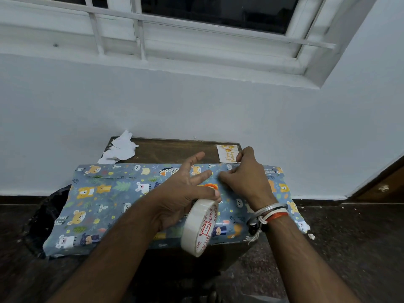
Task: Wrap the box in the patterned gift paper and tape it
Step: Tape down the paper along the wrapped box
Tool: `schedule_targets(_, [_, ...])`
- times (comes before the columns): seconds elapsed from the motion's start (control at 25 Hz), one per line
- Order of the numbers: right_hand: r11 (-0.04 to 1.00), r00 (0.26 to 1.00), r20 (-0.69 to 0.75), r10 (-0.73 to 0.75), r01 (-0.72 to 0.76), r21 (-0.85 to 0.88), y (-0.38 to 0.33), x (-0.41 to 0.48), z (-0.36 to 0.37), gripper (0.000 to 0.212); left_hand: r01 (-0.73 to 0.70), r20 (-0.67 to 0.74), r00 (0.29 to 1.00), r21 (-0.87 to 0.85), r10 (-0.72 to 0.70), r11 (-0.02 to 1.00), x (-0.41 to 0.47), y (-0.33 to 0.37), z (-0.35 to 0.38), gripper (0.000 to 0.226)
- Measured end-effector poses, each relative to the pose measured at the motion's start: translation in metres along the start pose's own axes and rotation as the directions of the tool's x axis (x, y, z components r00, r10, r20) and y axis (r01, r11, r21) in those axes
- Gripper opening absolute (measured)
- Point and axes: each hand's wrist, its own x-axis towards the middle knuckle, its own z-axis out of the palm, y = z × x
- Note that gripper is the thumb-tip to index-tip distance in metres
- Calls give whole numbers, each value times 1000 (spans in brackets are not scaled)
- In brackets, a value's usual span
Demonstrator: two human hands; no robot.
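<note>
Wooden table (175,150), torn white paper scraps (119,148) at its far-left corner, printed card (227,153) far right, barred window (196,29)

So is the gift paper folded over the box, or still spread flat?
Folded over: the patterned paper covers the box, its overlapping edge running along the far side under the right hand.

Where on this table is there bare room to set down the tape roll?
Only the bare wood strip of the table behind the wrapped box, between the torn white paper and the small card. Elsewhere is crowded: the box, left hand and right hand cover the top.
</note>
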Motion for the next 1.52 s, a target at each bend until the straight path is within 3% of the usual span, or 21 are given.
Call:
schedule_targets(0.16, [999, 997, 57, 46, -47, 12, 7, 0, -7, 52, 0, -4, 1000, -17, 0, 1000, 1, -1, -1, 108])
schedule_targets(0.4, [993, 1000, 21, -2, 0, 118, 19, -11, -10, 31, -15, -1, 1000, -69, 15, 997, 1, -2, -2, 100])
schedule_targets(0.56, [945, 997, -84, 1, 27, 327, 15, -19, -13, 25, -90, -25, 996, -106, 88, 990, -5, 2, -6, 98])
schedule_targets(0.68, [859, 966, -234, 111, 24, 511, 10, -17, -24, 23, -198, -80, 978, -94, 190, 976, -9, 6, -11, 91])
schedule_targets(0.8, [809, 959, -222, 173, -10, 587, 9, -14, -29, 18, -283, -115, 955, -68, 274, 957, -11, 7, -16, 87])
schedule_targets(0.88, [852, 971, -218, 94, 34, 522, 6, -15, -25, 11, -320, -131, 940, -27, 314, 947, -13, 6, -17, 87])
schedule_targets(1.0, [949, 973, -194, -128, 176, 261, 6, -14, -21, 6, -354, -151, 924, 7, 351, 935, -14, 6, -17, 84])
schedule_targets(1.12, [953, 955, 17, -296, 297, -65, 18, -12, -31, 23, -350, -160, 924, 17, 348, 937, -13, 4, -18, 80])
schedule_targets(1.2, [907, 940, 132, -313, 338, -253, 25, -12, -36, 38, -336, -159, 928, 33, 337, 941, -12, 3, -19, 77])
schedule_targets(1.4, [807, 900, 97, -426, 426, -408, 23, -14, -38, 32, -295, -137, 944, 52, 299, 954, -12, 2, -17, 84])
schedule_targets(1.52, [829, 923, 68, -378, 370, -419, 27, -15, -44, 35, -292, -137, 945, 48, 296, 955, -12, 2, -17, 84])
